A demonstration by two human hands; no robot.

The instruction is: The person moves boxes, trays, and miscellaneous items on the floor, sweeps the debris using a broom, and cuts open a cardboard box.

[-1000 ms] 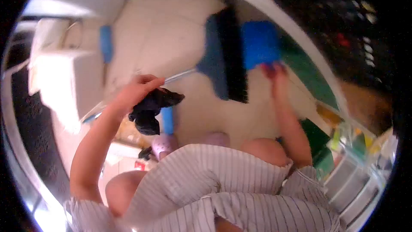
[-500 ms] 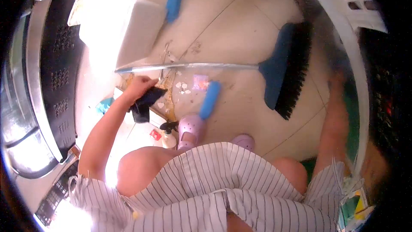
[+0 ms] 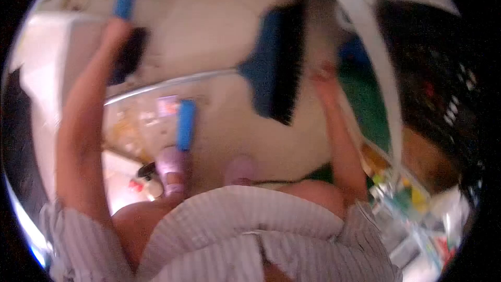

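My left hand (image 3: 116, 34) is stretched out at the upper left, closed on a dark, soft-looking item (image 3: 130, 57) that blur keeps me from naming. Below it runs the silver handle of a broom (image 3: 263, 65), whose blue head and black bristles lie on the floor. My right hand (image 3: 324, 77) reaches forward just right of the bristles, blurred, its fingers apart and nothing visible in them. One blue tube-like piece (image 3: 186, 125) rests by my left shoe, and another blue piece (image 3: 124, 1) lies beyond my left hand.
White scraps and a pink packet (image 3: 168, 105) litter the tiled floor. A spray bottle (image 3: 152, 185) stands beside my left shoe (image 3: 171, 164). At left is a white box (image 3: 44, 62); at right, a white curved rim (image 3: 383, 68) and a heap of bags (image 3: 417, 219).
My left hand has moved forward with the dark item, past the broom handle. My right hand has come into clearer view near the bristles. The camera view has swung right.
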